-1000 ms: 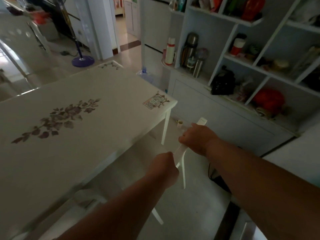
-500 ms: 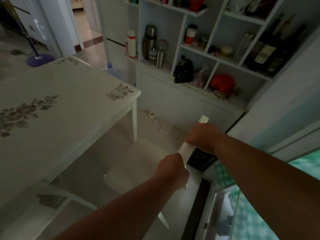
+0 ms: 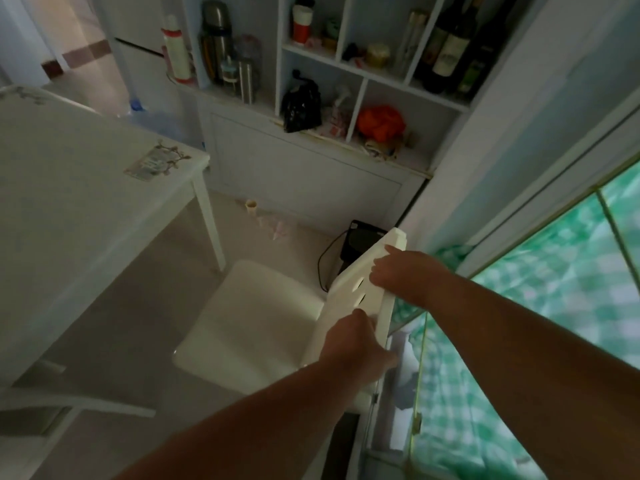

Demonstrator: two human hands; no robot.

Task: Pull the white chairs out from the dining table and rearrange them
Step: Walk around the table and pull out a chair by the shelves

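Overhead, looking down, I had both hands on the backrest of a white chair. My left hand was closed over the near end of the top rail, fingers wrapped around its edge. My right hand lay on the far end of the same rail, fingers curled loosely over the top and the forefinger pointing along it; how firm that grip was I could not tell.

Chair stood clear of the counter, its seat fully exposed on the floor, near the counter's far right leg but apart from it. Backrest was on the right, close to a glass panel with green checked cloth behind it. Whether the backrest touched the panel I could not tell.

Part of a second white chair showed at near left, beside the counter's near edge; it was dim and blurred.

On the floor beyond the chair: a black box with a cord near the wall, and a small pale cup further left. Shelving unit stood at the far side, holding wine bottles, a black bag, an orange bundle and steel flasks. A floral sticker lay on the counter's far right corner.
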